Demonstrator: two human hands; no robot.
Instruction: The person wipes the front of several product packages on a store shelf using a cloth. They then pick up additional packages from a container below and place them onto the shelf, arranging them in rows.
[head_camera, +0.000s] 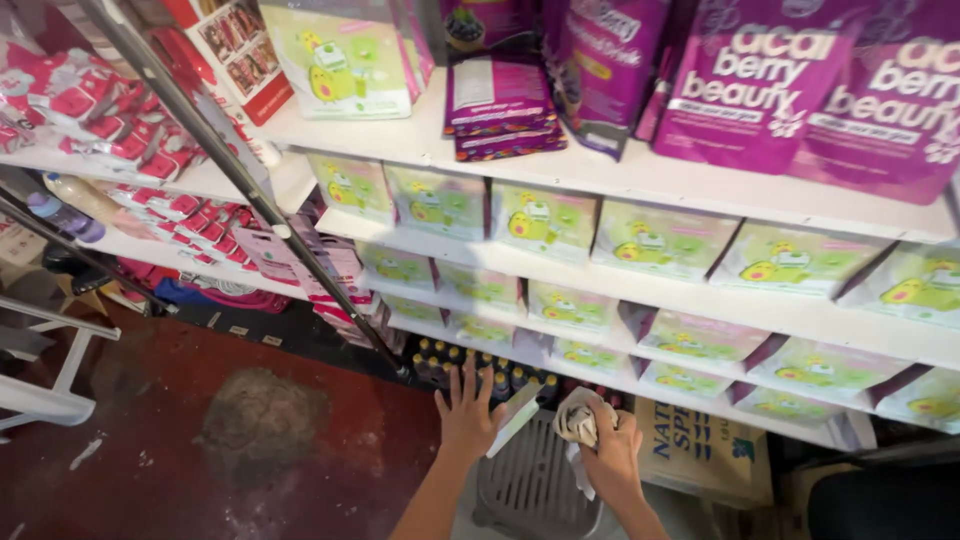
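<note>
Low at the near edge of the scene, both hands reach toward the foot of a white shelf unit (600, 180). Left hand (467, 405) is spread wide, fingers fanned and pointing far, its fingertips over a row of small dark bottles (470, 365) that stand on the floor under the lowest shelf; a pale flat box (515, 418) lies tilted just beside its thumb, and whether the hand touches the box or the bottles cannot be told. Right hand (610, 455) is closed in a fist around a crumpled white cloth (580, 422), which bulges out on the left of the fingers and hangs a little below them. Beneath and between the two wrists sits a grey slatted stool (530, 490). To the right of the stool stands a brown cardboard carton (700, 450) with dark print, pushed under the shelves. Above, three shelves are lined with pale green boxes (545, 220) bearing a yellow cartoon figure, set side by side. On the top shelf, far and right, stand large purple pouches (740, 80), with a short stack of flat purple packets (500, 105) to their left. At far left, another rack holds red and white packets (90, 110), crossed by a slanting metal bar (240, 170). Nearer left, the floor (200, 440) is dark red with a worn grey patch.
</note>
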